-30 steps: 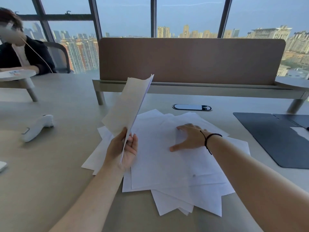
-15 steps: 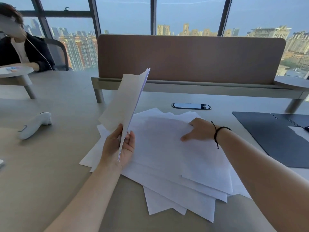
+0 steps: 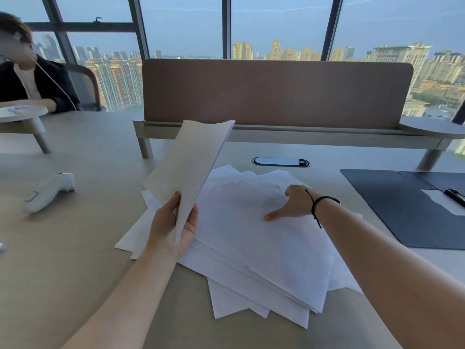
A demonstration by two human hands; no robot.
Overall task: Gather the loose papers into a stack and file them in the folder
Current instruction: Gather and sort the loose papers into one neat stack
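Beside the open folder (image 3: 402, 207), left hand (image 3: 171, 227) grips a stack (image 3: 191, 162); right hand (image 3: 293, 204) presses loose papers (image 3: 251, 248).

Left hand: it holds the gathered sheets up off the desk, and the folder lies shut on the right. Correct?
Not quite. The head view shows the folder lying open on the right, a pen on it. The left hand does hold the gathered sheets up off the desk.

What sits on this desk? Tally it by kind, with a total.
Paper lots: 2, the stack in the left hand and the loose pile
Folder: 1
Pen: 1
White handheld device: 1
Cable port: 1
Total: 6
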